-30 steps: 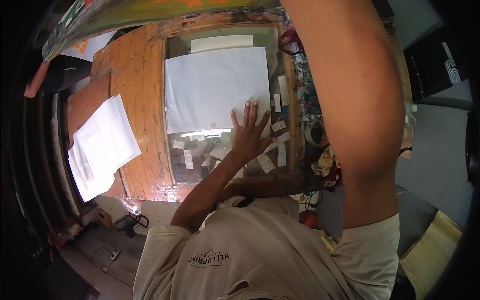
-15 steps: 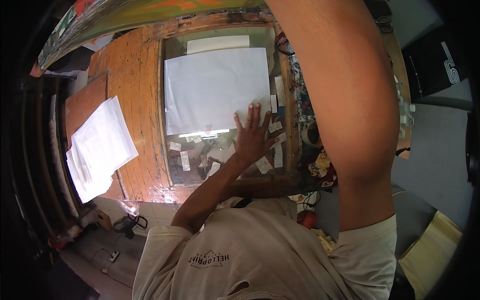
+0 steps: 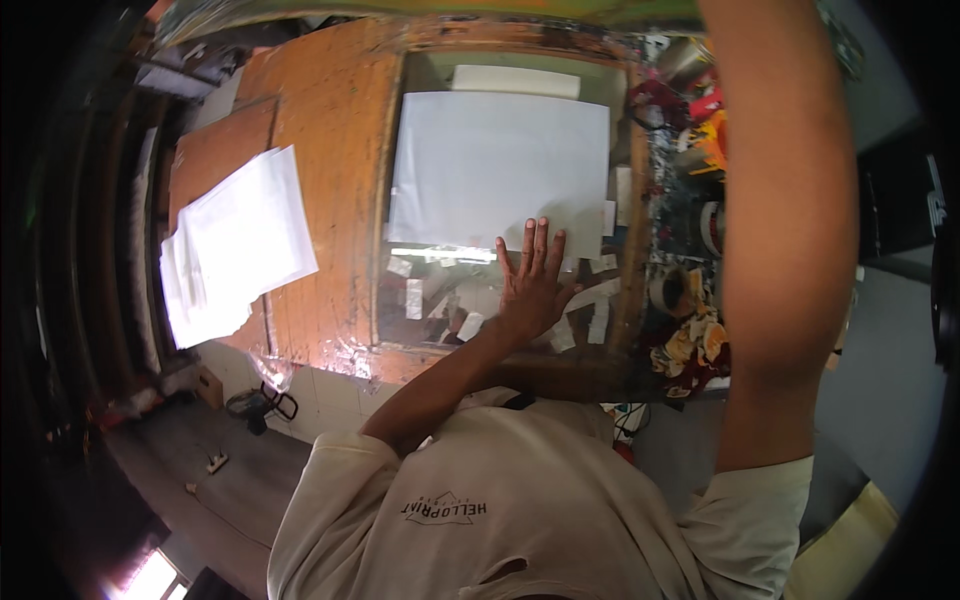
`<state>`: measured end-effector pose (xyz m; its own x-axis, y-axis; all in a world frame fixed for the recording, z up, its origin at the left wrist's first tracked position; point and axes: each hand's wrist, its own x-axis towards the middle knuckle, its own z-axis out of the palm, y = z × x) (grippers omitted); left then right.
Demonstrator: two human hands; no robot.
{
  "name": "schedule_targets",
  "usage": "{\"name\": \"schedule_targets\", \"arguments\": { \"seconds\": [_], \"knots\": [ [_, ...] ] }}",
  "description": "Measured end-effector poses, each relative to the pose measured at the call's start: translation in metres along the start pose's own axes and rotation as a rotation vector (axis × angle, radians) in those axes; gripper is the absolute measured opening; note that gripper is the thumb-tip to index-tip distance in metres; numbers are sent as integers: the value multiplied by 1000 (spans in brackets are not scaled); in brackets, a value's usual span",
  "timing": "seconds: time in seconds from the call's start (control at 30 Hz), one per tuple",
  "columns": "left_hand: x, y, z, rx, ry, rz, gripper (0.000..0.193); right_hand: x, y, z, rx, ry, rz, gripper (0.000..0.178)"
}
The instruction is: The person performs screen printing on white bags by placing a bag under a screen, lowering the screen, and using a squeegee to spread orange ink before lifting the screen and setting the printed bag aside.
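My left hand (image 3: 535,275) is spread flat at the near right part of a large white sheet (image 3: 490,165). Its fingertips overlap the sheet's near edge, while the palm is above the glass panel (image 3: 400,335). The sheet lies on that glass, set into a wooden table. Nothing shows in the fingers. My right arm (image 3: 785,200) stretches up along the right side and leaves the picture at the top, so the right hand is out of sight. Across the top edge runs a greenish, raised panel (image 3: 390,10), only partly visible.
A stack of white sheets (image 3: 240,240) lies on the wooden board (image 3: 335,190) at left. Small paper or tape pieces (image 3: 414,298) show around the glass. Stained rags (image 3: 695,345), tape rolls and containers crowd the right side. A power strip (image 3: 216,462) is at lower left.
The view has shifted, so the table appears farther right. My left hand has slid slightly nearer me and left relative to the sheet. The greenish panel sits higher in the picture.
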<state>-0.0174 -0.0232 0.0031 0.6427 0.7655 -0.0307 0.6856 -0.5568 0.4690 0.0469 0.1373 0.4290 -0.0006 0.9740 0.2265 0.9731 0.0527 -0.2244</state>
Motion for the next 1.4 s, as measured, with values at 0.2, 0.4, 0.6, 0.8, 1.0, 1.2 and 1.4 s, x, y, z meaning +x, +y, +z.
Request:
{"name": "schedule_targets", "arguments": {
  "seconds": [0.2, 0.4, 0.6, 0.8, 1.0, 1.2, 1.4],
  "knots": [
    [-36, -22, 0, 65, -33, -87, 89, 34, 47, 15, 90, 15, -46, 47],
    [-58, -21, 5, 37, -32, -48, 89, 48, 40, 23, -23, 15, 66, 46],
    [-59, -32, -43, -20, -37, 23, 76, 38, 54, 17, 46, -61, -81, 36],
    [-39, -46, -175, -912, 349, -61, 59, -45, 55, 99, 47, 266, -183, 36],
    [-100, -36, -175, -2027, 235, -519, 44, -184, 24, 231, 26, 237, -97, 32],
    [-92, -87, -93, -1940, 112, -1020, 49, -203, 42, 322, -202, 77, -45, 46],
    [-100, -82, -78, -1845, 202, -1101, 58, -226, 47, 340, -62, -35, -9, 57]
  ]
}}
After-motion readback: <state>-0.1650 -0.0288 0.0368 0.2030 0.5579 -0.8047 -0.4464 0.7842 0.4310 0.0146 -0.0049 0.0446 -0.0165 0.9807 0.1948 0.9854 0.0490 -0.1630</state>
